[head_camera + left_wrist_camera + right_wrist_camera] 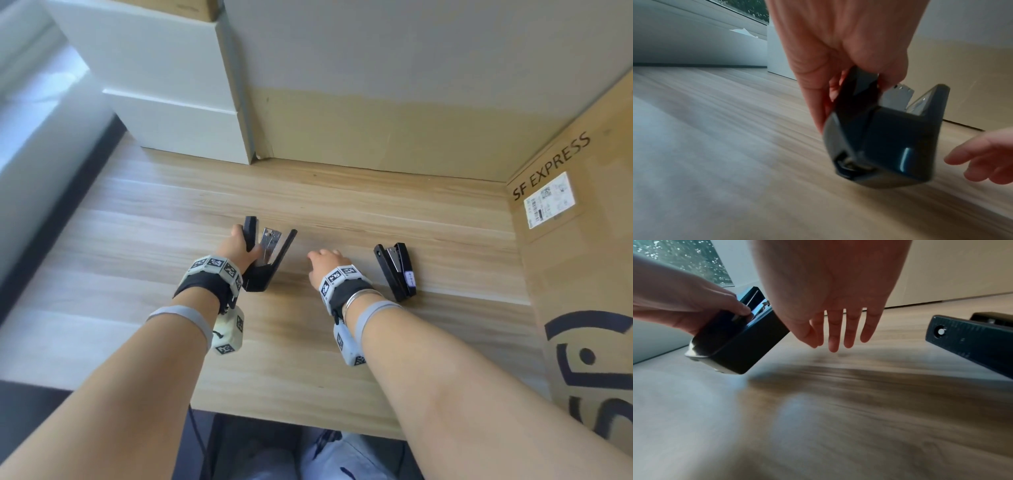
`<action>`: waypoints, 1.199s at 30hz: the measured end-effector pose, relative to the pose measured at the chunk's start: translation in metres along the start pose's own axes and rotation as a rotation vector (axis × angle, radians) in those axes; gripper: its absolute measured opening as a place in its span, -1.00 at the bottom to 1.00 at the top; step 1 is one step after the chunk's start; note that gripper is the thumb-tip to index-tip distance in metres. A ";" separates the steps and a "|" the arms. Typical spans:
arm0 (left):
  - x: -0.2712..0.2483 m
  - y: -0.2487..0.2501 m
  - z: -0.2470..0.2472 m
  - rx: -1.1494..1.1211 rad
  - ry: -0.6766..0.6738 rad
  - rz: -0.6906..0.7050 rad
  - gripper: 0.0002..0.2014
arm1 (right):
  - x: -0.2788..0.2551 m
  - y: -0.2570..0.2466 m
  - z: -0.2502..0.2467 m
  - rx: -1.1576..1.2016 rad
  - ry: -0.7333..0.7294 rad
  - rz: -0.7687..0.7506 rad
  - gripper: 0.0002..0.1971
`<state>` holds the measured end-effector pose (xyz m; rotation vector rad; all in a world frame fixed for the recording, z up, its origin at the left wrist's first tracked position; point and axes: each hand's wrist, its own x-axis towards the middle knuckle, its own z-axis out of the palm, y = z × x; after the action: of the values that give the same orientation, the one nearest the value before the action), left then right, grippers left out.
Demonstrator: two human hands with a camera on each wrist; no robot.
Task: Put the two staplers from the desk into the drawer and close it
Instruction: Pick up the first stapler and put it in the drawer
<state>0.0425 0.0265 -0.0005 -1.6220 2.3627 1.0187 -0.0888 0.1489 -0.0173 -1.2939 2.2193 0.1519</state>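
A black stapler (265, 258) (885, 142) (735, 340) is splayed open in a V, its metal staple channel showing, and is tilted above the wooden desk (342, 212). My left hand (239, 248) (849, 65) grips its upper arm between thumb and fingers. A second black stapler (397, 270) (972, 340) lies on its side on the desk to the right, untouched. My right hand (323, 262) (838, 331) hovers between the two staplers with straight, relaxed fingers pointing down, holding nothing. No drawer front shows in any view.
A white drawer unit (164, 85) stands at the back left of the desk. A cardboard box marked SF EXPRESS (582, 240) walls off the right side, and a cardboard panel (376, 130) closes the back. My knees (308, 459) show below the desk's front edge.
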 end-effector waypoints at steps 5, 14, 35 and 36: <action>-0.026 -0.036 -0.028 -0.030 0.041 0.002 -0.68 | -0.007 -0.035 0.006 -0.052 -0.044 -0.015 -0.57; -0.103 -0.171 -0.077 -0.072 0.161 -0.139 -0.47 | -0.024 -0.150 0.043 -0.116 -0.066 -0.151 -0.53; -0.216 -0.405 -0.001 -0.148 0.317 -0.572 -0.57 | -0.017 -0.262 0.157 -0.020 0.291 -0.131 -0.42; -0.213 -0.411 0.007 -0.121 0.285 -0.583 -0.58 | -0.017 -0.262 0.161 -0.026 0.327 -0.126 -0.42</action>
<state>0.4847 0.1135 -0.1050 -2.4325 1.7829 0.8587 0.2009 0.0827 -0.0971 -1.5615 2.3987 -0.0854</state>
